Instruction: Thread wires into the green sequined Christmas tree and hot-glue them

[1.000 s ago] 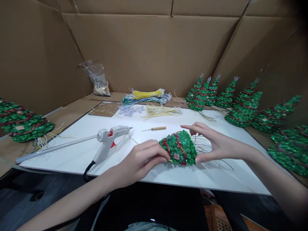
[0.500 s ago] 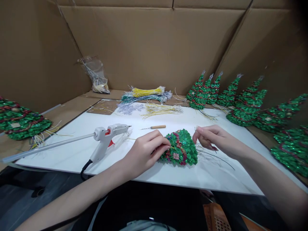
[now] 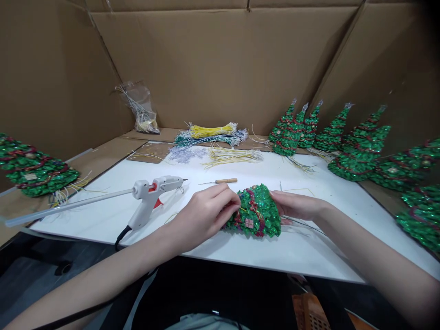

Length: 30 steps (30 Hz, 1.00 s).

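A glittery green tree (image 3: 266, 213) with red garland and a small pink gift lies on its side on the white board. My left hand (image 3: 213, 213) is over its left part, thumb and index finger pinching a thin yellow wire (image 3: 243, 209) at its surface. My right hand (image 3: 295, 205) is at the tree's base, thumb on the rim and the other fingers partly hidden behind it. Thin dark wires trail from the base beneath my right wrist. Just beyond the tree lies a wooden-handled awl (image 3: 226, 181).
A white glue gun (image 3: 151, 195) with a long glue stick stands on the left. Wire bundles (image 3: 213, 132) and loose yellow wires (image 3: 233, 156) lie at the back. Several finished trees (image 3: 354, 158) line the right, another tree (image 3: 34, 172) the far left. Cardboard walls (image 3: 220, 64) surround the table.
My right hand has moved left onto the tree's base from the wires beside it. The left hand keeps its pinch, and the view has shifted slightly.
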Each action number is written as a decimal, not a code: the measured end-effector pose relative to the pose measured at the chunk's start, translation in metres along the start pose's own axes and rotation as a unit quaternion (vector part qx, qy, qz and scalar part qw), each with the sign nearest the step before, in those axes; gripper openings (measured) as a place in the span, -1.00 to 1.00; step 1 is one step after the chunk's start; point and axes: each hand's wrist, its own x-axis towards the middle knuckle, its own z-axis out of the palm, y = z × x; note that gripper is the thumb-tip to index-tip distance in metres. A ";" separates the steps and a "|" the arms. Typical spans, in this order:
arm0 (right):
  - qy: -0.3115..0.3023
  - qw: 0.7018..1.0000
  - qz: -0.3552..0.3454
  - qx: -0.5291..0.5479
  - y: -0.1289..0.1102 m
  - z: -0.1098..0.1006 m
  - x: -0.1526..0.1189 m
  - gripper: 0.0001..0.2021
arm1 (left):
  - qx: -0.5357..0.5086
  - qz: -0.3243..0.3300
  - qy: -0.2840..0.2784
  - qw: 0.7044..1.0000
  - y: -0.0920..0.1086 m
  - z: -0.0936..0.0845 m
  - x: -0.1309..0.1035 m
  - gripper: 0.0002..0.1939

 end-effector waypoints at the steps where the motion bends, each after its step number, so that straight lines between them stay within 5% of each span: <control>1: -0.012 1.000 0.002 0.006 -0.001 -0.001 0.001 -0.40 | 0.001 0.001 0.000 1.000 0.000 0.000 0.001 -0.88; 6: -0.052 0.999 0.000 0.010 -0.002 -0.004 0.004 -0.40 | 0.011 0.007 -0.005 1.000 0.004 -0.001 0.003 -0.88; 22: 0.018 0.999 -0.047 0.009 0.007 -0.001 0.001 -0.49 | 0.153 0.016 -0.020 0.988 0.017 0.000 0.009 -0.78; 30: 0.027 0.999 -0.045 0.012 0.011 0.000 0.002 -0.46 | 0.047 -0.009 -0.045 0.998 0.020 -0.002 0.012 -0.81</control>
